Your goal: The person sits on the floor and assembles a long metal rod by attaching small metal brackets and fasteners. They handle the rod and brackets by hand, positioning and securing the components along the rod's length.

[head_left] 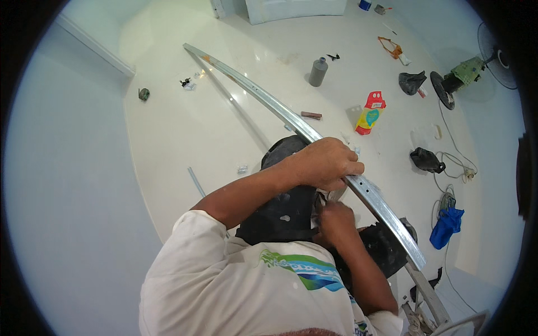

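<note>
A long silvery metal channel slants across in front of me, from the far left down to the near right, with small holes along it. My left hand is wrapped round the channel near its middle, thumb over the near side. Below it, my right hand is down at my lap, close to a grey-brown opening in the dark cloth between my legs. The fingers of that hand are bent down out of sight, so I cannot tell what they hold. My dark trousers show dusty, pale marks.
On the pale floor lie a grey bottle, a red and yellow packet, a brown block and a thin rod. Along the right are a fan, black bags, cables and a blue cloth. A ladder-like frame stands near right.
</note>
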{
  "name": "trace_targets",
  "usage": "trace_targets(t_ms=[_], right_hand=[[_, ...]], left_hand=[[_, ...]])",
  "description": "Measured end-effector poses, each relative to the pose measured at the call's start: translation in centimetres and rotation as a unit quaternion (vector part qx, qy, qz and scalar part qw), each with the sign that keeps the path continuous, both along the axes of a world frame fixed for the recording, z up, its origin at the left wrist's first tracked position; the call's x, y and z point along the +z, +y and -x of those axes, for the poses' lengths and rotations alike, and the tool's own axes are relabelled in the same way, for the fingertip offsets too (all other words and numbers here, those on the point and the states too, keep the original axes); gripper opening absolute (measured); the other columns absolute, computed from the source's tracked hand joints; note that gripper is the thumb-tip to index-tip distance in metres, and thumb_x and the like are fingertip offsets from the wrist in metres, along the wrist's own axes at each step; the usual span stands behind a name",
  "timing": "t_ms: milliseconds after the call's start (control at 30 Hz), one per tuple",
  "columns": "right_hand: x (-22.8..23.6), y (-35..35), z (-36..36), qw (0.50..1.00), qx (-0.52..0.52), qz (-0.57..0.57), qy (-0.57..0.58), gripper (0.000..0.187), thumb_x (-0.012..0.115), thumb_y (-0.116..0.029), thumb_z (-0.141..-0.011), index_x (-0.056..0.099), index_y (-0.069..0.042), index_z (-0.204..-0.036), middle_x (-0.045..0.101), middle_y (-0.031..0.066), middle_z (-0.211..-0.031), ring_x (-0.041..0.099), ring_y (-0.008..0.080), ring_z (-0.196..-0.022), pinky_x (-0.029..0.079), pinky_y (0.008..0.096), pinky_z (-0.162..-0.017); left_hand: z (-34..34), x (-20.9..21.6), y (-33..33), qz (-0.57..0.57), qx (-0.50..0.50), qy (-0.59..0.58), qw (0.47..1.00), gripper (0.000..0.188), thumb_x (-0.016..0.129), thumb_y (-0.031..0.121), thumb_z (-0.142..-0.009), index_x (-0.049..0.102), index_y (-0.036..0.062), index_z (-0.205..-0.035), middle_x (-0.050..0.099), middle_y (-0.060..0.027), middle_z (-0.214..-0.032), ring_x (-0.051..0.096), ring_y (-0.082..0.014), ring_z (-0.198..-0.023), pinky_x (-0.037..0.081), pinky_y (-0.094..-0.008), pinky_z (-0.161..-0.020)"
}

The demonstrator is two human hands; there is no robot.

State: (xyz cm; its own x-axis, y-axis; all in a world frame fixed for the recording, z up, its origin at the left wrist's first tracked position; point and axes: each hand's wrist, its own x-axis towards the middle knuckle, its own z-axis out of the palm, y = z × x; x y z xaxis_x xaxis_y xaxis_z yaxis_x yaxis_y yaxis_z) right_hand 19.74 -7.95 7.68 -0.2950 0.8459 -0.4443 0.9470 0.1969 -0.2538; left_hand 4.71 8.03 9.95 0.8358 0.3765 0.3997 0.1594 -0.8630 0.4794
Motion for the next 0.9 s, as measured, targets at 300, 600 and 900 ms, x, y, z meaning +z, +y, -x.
trace_targets(t_ms=[300, 600, 900], right_hand=[[20.7, 1.1, -7.9, 0.921, -0.246, -0.176, 0.244, 0.023, 0.079, -0.009, -0.1, 0.083, -0.002, -0.122, 0.083, 0.0196, -0.116, 0.08, 0.0344, -0.101, 0.062, 0.0417, -0.092], [14.4, 5.7, -7.6, 0.909, -0.302, -0.116, 0.264, 0.019, 0.084, -0.016, -0.097, 0.082, -0.007, -0.113, 0.082, 0.0177, -0.107, 0.08, 0.0331, -0.094, 0.061, 0.0414, -0.086], [12.3, 5.5, -5.8, 0.932, -0.179, -0.275, 0.153, 0.012, 0.082, -0.019, -0.099, 0.082, -0.01, -0.106, 0.073, 0.0155, -0.104, 0.072, 0.0375, -0.1, 0.058, 0.0526, -0.088]], left_hand=[[-0.2, 3.2, 2.8, 0.009, 0.022, -0.005, 1.0, 0.048, 0.089, 0.004, -0.068, 0.075, 0.0096, -0.113, 0.07, -0.0087, -0.1, 0.065, -0.0348, -0.104, 0.053, -0.0489, -0.097], [-0.4, 2.4, 1.0, 0.088, 0.044, -0.025, 0.995, 0.057, 0.095, 0.01, -0.073, 0.073, 0.0076, -0.125, 0.074, -0.0129, -0.119, 0.069, -0.0364, -0.113, 0.054, -0.0474, -0.102], [0.2, 1.0, -0.3, 0.113, 0.029, -0.185, 0.976, 0.028, 0.093, 0.017, -0.087, 0.086, 0.0111, -0.113, 0.083, -0.0073, -0.119, 0.074, -0.0274, -0.112, 0.052, -0.044, -0.1]])
